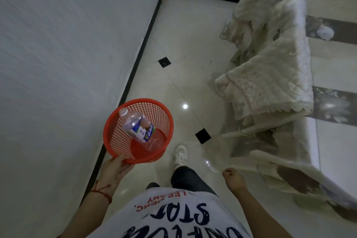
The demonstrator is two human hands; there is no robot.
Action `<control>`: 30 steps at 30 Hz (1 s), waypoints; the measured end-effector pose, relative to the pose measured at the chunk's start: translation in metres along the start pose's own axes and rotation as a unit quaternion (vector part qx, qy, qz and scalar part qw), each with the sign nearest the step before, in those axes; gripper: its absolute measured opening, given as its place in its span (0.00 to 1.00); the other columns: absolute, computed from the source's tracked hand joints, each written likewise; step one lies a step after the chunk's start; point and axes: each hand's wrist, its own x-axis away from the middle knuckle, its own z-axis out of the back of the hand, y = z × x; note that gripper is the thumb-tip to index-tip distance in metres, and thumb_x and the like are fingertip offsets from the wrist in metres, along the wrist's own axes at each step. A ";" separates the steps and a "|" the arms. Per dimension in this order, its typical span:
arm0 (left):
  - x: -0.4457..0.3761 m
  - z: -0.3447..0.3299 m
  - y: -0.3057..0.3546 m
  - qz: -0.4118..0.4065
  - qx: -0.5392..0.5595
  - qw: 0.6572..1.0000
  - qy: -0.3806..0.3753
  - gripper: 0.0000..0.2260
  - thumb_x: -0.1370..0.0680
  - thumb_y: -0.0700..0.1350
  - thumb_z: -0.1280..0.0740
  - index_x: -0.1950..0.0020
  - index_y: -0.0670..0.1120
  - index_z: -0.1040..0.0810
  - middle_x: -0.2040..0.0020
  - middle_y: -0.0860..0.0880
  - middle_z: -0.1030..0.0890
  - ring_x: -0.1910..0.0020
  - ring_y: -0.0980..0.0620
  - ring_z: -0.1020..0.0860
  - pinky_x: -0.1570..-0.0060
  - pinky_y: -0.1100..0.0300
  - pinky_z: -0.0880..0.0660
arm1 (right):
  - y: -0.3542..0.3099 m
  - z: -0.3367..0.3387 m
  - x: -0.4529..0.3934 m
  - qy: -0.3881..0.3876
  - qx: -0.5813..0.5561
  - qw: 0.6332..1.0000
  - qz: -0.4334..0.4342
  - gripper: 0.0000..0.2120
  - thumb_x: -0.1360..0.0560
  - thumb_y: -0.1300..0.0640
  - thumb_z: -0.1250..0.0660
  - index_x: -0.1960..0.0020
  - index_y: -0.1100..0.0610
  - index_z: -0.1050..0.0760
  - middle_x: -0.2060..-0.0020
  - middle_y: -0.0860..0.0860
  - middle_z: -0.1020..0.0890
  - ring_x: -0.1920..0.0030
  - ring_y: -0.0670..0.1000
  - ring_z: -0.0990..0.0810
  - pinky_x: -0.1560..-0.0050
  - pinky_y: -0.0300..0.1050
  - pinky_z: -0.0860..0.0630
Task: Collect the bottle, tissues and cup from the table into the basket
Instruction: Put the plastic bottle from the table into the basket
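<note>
A round red mesh basket [116, 137] hangs in front of me at lower left, carried by my left hand [115, 170], which grips its near rim. Inside the basket a clear plastic bottle [138, 126] with a white and blue label lies tilted, cap toward the far rim. My right hand [232, 177] hangs at my side on the right, fingers loosely curled with nothing in them. No tissues, cup or table show in this view.
A white wall with a black skirting [143, 48] runs along the left. Glossy pale floor tiles [185, 83] stretch ahead. A sofa draped in cream lace cloth [270, 75] stands on the right. My white shoe [180, 153] steps forward.
</note>
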 end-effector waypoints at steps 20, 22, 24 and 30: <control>-0.145 -0.119 0.261 -0.025 -0.059 0.997 0.039 0.10 0.30 0.34 0.32 0.49 0.35 0.22 0.59 0.41 0.17 0.60 0.48 0.20 0.60 0.58 0.21 | -0.320 0.071 -0.167 0.033 -0.127 0.990 0.045 0.16 0.23 0.58 0.40 0.38 0.64 0.27 0.42 0.61 0.22 0.42 0.58 0.24 0.44 0.45 0.30; -0.166 -0.141 0.302 -0.041 -0.094 0.995 0.010 0.12 0.29 0.35 0.32 0.46 0.35 0.23 0.55 0.40 0.18 0.58 0.48 0.19 0.59 0.57 0.22 | -0.335 0.071 -0.177 0.044 -0.176 0.983 0.014 0.12 0.23 0.58 0.40 0.44 0.64 0.25 0.48 0.60 0.21 0.49 0.56 0.24 0.47 0.46 0.30; -0.182 -0.167 0.341 -0.067 -0.134 0.989 -0.013 0.11 0.28 0.35 0.33 0.46 0.36 0.23 0.54 0.40 0.18 0.59 0.48 0.20 0.67 0.60 0.21 | -0.348 0.071 -0.182 0.051 -0.218 0.975 -0.012 0.06 0.23 0.60 0.40 0.51 0.60 0.26 0.53 0.56 0.25 0.52 0.53 0.27 0.47 0.48 0.30; -0.215 -0.265 0.433 -0.099 -0.222 0.965 -0.097 0.09 0.27 0.35 0.34 0.48 0.36 0.23 0.57 0.40 0.19 0.61 0.48 0.21 0.74 0.64 0.22 | -0.365 0.071 -0.184 0.089 -0.273 0.954 -0.080 0.16 0.24 0.64 0.40 0.70 0.56 0.33 0.71 0.51 0.30 0.63 0.51 0.30 0.53 0.47 0.30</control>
